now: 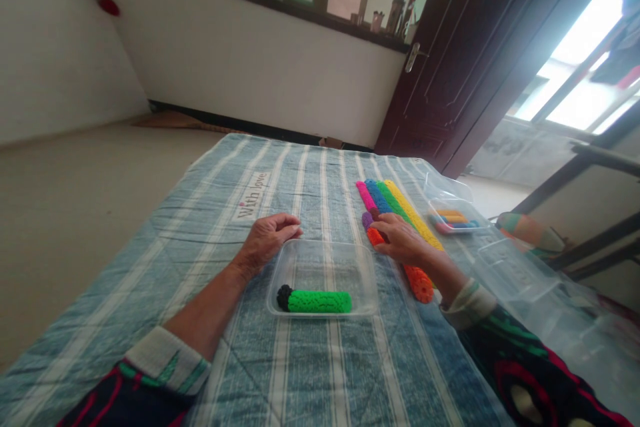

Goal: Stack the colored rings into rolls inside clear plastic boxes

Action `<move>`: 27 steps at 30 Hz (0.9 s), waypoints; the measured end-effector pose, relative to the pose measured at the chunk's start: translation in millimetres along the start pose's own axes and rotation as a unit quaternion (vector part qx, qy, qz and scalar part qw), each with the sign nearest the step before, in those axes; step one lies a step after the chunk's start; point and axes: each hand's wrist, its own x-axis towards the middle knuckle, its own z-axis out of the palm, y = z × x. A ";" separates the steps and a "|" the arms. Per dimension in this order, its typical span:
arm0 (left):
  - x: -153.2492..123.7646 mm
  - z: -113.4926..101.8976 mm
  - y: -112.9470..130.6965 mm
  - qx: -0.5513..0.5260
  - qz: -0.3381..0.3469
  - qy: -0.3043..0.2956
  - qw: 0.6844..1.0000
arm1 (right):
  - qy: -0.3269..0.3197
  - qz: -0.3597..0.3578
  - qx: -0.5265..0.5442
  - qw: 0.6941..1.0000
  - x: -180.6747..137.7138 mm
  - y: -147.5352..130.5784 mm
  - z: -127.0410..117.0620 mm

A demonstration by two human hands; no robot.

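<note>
My left hand (273, 235) is closed at the far left corner of a clear plastic box (325, 257), thumb against curled fingers; anything inside them is hidden. Within the box lies a bright green bumpy roll (320, 301) with a black end piece (285, 298). My right hand (403, 239) reaches over a row of coloured bumpy rolls, its fingers and thumb around a short orange piece (375, 236). Beside that piece are a purple one (367, 220) and a partly covered dark red one. Another orange roll (420, 283) shows below my right wrist.
Pink (366, 195), blue (379, 195), green (395, 201) and yellow (413, 217) rolls lie side by side on the striped cloth (300, 373). A second clear box (457, 227) holds coloured pieces. More clear containers (517, 270) stand at the right edge.
</note>
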 end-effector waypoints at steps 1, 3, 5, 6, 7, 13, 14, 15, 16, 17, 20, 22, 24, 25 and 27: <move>0.3 -0.1 -0.4 0.002 0.000 0.000 1.000 | -0.008 -0.002 -0.006 1.000 0.8 0.4 -0.9; 0.7 -0.1 -0.7 0.002 0.001 -0.001 1.000 | -0.018 -0.005 -0.017 1.000 2.1 0.8 -2.2; 0.8 0.1 -0.5 0.000 0.003 -0.001 1.000 | -0.022 -0.006 -0.024 0.999 3.2 1.3 -2.3; 0.8 0.2 -0.3 -0.001 0.002 -0.001 1.000 | -0.024 -0.005 -0.026 0.999 3.8 1.5 -2.0; 0.8 0.4 -0.1 -0.002 0.000 -0.001 1.000 | -0.024 -0.004 -0.027 0.999 4.3 1.8 -1.6; 1.7 0.8 -0.9 -0.005 -0.001 -0.002 1.000 | -0.014 -0.014 -0.025 0.999 5.4 4.0 0.6; 2.0 0.7 -1.1 -0.005 -0.002 -0.002 1.000 | -0.012 -0.016 -0.025 0.999 5.2 4.3 0.6; 2.3 0.6 -1.3 -0.005 -0.002 -0.002 1.000 | -0.009 -0.018 -0.025 0.999 4.8 4.5 0.4; 2.5 0.5 -1.4 -0.004 -0.002 -0.002 1.000 | -0.007 -0.018 -0.025 0.999 4.3 4.7 0.2; 2.6 0.3 -1.2 -0.004 -0.002 -0.001 1.000 | -0.004 -0.017 -0.025 1.000 3.6 4.8 0.0; 2.2 -0.1 0.3 -0.007 -0.007 -0.001 1.000 | 0.002 -0.011 -0.020 1.000 1.7 4.8 -0.2; 1.3 -0.1 1.7 -0.011 -0.010 0.000 1.000 | 0.006 -0.011 -0.011 1.000 0.8 4.5 0.3; 0.5 0.0 2.7 -0.011 -0.010 0.001 1.000 | 0.009 -0.013 -0.002 1.000 0.7 4.1 1.2; 0.2 0.1 2.9 -0.010 -0.008 0.001 1.000 | 0.010 -0.013 0.001 1.000 0.8 3.9 1.6; 0.2 0.1 2.7 -0.007 -0.004 0.000 1.000 | 0.012 -0.013 0.001 1.000 1.3 3.6 2.4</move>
